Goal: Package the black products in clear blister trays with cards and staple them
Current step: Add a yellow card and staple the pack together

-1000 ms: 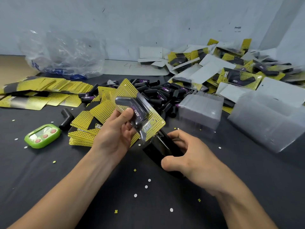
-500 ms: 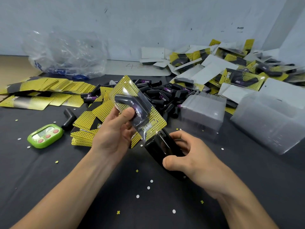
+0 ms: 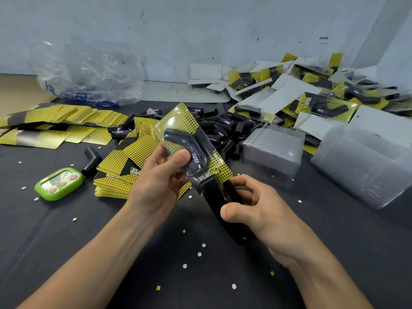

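Head view: left hand (image 3: 156, 181) grip closed round a blister pack (image 3: 178, 118), thumb over the black product (image 3: 178, 136) under the clear tray, held above the counter (image 3: 66, 237). Right hand (image 3: 252, 210) grip wrapped round the black stapler (image 3: 213, 196), its nose at the pack's lower edge. Loose black products (image 3: 223, 128) are heaped behind, with the card stack (image 3: 120, 166) left and finished packs (image 3: 323, 105) far right.

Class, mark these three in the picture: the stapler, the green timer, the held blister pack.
stapler (image 3: 213, 197), head view, black top arm.
green timer (image 3: 59, 183), head view, face by the middle button.
blister pack (image 3: 178, 137), head view, clear raised bubble.
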